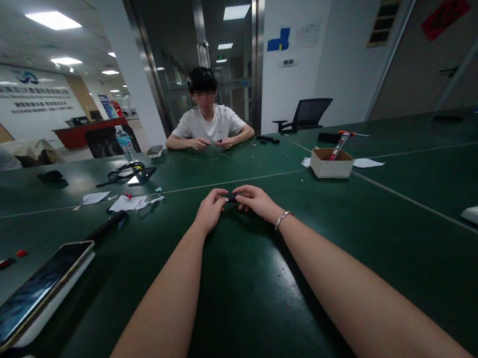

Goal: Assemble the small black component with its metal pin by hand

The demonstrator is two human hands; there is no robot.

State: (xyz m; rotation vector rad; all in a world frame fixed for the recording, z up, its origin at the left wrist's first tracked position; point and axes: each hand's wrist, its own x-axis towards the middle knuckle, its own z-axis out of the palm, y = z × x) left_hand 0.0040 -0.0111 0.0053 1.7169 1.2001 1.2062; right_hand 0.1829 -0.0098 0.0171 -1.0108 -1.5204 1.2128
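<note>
You've got a small black piece [233, 198] with a silvery end up in front of you, just above the green table [247, 307], pinched between both hands. Your left hand [212, 212] is closed on its silvery end, your right hand [260, 202] on the other; the two nearly meet around it, and the fine detail is too small to tell. Bracelet [283, 221] on your right wrist. Off to your left: a phone [38, 293] propped on something white, crumpled paper [130, 203], and farther back a coiled cable [121, 173] beside a dark phone [142, 176], with a water bottle [126, 144] upright behind. To your right, a small open box [332, 165] with a red-ended tool [340, 145] leaning out. Across from you, a seated co-worker [209, 124] in a white shirt, forearms on the table.
</note>
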